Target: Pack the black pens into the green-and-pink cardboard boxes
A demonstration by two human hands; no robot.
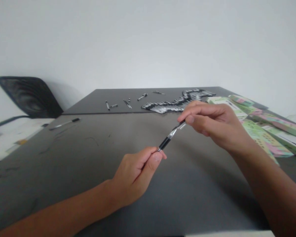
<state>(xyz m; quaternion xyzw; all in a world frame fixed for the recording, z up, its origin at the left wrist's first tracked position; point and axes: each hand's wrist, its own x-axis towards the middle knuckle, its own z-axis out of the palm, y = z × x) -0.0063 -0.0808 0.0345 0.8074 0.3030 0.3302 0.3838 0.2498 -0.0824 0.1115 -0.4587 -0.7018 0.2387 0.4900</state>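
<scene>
The left hand (pixel 140 174) squeezes a black and silver pen (pixel 165 143) between thumb and fingers, and the pen slants up over the dark table (pixel 128 131). The right hand (pixel 212 125) pinches a small cap (pixel 179 125) at the pen's tip (it is too blurry to tell if they touch). Behind lies a wavy row of pens (pixel 167 106), with green packets (pixel 256 135) near the right arm.
</scene>
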